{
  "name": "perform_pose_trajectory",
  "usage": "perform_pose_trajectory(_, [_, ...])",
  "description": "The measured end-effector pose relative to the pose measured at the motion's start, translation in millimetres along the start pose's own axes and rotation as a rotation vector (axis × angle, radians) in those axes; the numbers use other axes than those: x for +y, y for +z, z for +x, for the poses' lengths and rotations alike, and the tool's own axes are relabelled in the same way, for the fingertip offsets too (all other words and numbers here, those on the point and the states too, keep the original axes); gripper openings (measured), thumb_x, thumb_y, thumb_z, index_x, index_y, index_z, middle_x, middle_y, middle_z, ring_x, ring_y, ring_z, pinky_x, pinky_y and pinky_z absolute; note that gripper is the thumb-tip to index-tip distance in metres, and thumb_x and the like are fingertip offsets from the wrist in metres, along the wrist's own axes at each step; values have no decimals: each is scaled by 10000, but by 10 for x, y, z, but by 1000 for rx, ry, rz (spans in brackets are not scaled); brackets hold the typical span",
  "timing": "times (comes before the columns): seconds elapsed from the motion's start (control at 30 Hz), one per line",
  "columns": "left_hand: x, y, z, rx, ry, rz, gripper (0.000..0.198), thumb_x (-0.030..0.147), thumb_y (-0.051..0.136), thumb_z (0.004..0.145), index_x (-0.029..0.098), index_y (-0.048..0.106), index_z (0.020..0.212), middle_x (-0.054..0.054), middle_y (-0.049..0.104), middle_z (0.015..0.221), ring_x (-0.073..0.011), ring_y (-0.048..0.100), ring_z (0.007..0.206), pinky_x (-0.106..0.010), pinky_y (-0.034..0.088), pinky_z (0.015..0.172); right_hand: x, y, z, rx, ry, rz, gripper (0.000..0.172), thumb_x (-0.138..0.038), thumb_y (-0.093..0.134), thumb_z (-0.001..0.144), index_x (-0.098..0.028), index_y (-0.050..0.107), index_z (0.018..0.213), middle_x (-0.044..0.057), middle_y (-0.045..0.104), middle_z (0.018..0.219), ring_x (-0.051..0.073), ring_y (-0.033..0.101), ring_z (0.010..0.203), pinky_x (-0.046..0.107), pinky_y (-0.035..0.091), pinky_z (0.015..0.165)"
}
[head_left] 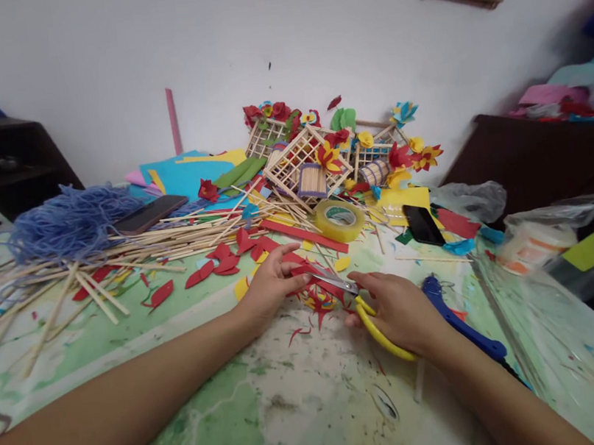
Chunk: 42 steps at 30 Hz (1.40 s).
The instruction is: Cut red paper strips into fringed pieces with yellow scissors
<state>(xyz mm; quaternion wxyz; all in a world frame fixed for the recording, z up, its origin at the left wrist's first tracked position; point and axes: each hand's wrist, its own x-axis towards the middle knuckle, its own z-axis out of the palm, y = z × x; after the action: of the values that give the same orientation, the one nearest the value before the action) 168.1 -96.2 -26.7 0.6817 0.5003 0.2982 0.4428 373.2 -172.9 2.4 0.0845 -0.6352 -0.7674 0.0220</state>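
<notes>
My left hand is closed, with a piece of red paper between thumb and fingers. My right hand grips yellow-handled scissors, their blades pointing left against the red paper near my left fingertips. Below the blades lies a small heap of red and yellow paper scraps. Cut red paper petals are spread just beyond my left hand. A roll of clear yellowish tape lies beyond the scissors. To the right of my right hand rests a blue-handled tool, partly covered by my forearm.
Thin wooden sticks and blue yarn lie at the back left, with a dark phone beside them. Stick frames with paper flowers stand against the wall. Another phone and a plastic-wrapped tub are at right.
</notes>
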Motion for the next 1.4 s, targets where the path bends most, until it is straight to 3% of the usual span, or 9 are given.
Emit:
perform_pose_trajectory(0.23, [21,22,-24,-26,-21,-31,719,176,737,608,158,392,1239,-53,684,800,-161,642,709,-260,465,666,-57,-9,-13,-25,-5,61,570,-439,561,733,-201,497,1247,96,631,1011,233,576,878,287,399,728])
perform_pose_trajectory(0.67, [17,34,-31,-59,-50,-126,699,153,739,623,166,399,1232,-61,690,838,-152,648,762,-277,461,759,-65,24,-19,-21,-22,89,567,-443,537,751,-204,486,1263,84,645,1012,208,578,821,247,362,601])
perform_pose_trajectory(0.83, [27,36,-31,-61,-40,-115,699,158,742,619,167,403,1229,-72,688,876,-175,650,808,-301,466,782,-82,10,-18,-36,-6,87,533,-427,527,761,-208,509,1246,71,671,921,195,595,757,240,344,570])
perform_pose_trajectory(1.13, [11,3,-15,-40,-20,-50,708,187,738,614,191,413,1243,-47,675,845,-165,645,766,-288,479,714,-91,-29,-37,-30,-12,57,481,-442,494,780,-226,543,1207,58,691,819,180,596,650,236,336,539])
perform_pose_trajectory(1.4, [78,3,-18,-12,7,32,666,201,723,627,214,427,1224,47,609,664,-102,597,613,-208,457,596,-92,-37,-34,-31,16,26,457,-468,484,783,-239,569,1170,51,692,772,181,594,631,237,311,526])
